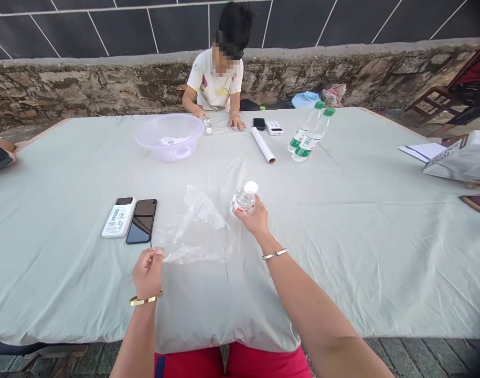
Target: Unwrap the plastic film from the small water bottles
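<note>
My right hand point(255, 216) is wrapped round a small clear water bottle point(243, 200) with a white cap, tilted slightly over the cloth. My left hand point(148, 269) pinches the near left corner of a clear plastic bag point(200, 233), which lies crumpled and spread between my two hands. The bottle is just right of the bag's far right edge. Beyond my left hand, a black phone point(142, 221) and a white power bank point(119, 217) lie side by side on the table.
A grey-green cloth covers the table point(361, 252). Across it a person point(218, 79) handles a small bottle point(207, 126) and clear plastic. A purple basin point(170, 152), a white roll point(263, 145) and two green-capped bottles point(308, 139) stand or lie at the far side. A carton point(464, 157) is at right.
</note>
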Demonstrator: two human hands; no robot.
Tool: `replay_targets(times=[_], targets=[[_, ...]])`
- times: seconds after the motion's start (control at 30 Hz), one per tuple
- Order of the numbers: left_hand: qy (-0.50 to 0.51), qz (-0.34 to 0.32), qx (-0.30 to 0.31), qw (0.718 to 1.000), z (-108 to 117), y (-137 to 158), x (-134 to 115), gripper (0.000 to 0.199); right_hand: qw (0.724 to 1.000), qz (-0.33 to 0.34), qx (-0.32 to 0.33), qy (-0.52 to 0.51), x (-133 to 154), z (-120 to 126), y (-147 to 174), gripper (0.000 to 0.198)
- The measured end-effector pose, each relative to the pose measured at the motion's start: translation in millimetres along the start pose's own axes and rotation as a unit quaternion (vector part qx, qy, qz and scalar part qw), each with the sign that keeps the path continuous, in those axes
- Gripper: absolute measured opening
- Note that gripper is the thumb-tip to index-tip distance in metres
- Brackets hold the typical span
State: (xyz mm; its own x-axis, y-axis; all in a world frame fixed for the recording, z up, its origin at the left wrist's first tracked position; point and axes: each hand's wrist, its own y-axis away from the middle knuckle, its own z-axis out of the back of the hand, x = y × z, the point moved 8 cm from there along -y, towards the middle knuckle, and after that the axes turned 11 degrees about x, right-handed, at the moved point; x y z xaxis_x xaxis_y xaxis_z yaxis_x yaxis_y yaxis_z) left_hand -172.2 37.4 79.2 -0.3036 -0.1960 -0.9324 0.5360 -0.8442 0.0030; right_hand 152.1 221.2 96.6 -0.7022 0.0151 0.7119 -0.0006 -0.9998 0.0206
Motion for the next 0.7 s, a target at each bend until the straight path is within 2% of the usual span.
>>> replay_targets(times=[0.13, 0.27, 0.4, 0.53, 0.63, 0.7], targets=[[-0.108, -0.143, -0.001, 0.984, -1.1, 9.9, -31.2, 0.022, 0.999, 0.004, 0.021, 0.03, 1.6, -11.1, -6.5, 0.072], [-0.139, -0.195, 0.007, 0.971, -9.7, 19.2, -48.9, 0.021, 0.999, 0.007, 0.018, 0.039, 1.4, -13.0, -6.5, 0.071], [-0.128, -0.201, 0.024, 0.971, -19.3, 25.7, -55.0, 0.023, 0.999, 0.015, 0.007, 0.036, 3.4, -13.9, -8.3, 0.068], [-0.111, -0.191, 0.096, 0.971, -36.8, 30.3, -56.6, 0.023, 0.999, 0.019, 0.016, 0.023, 5.2, -13.6, -10.5, 0.069], [-0.086, -0.159, 0.157, 0.971, -48.2, 31.6, -55.5, 0.02, 1.0, 0.015, 0.004, 0.02, 6.1, -6.1, 4.0, 0.071], [-0.066, -0.142, 0.191, 0.969, -52.2, 33.1, -58.8, 0.02, 1.0, 0.02, -0.02, 0.006, 11.2, 2.5, 24.7, 0.059]])
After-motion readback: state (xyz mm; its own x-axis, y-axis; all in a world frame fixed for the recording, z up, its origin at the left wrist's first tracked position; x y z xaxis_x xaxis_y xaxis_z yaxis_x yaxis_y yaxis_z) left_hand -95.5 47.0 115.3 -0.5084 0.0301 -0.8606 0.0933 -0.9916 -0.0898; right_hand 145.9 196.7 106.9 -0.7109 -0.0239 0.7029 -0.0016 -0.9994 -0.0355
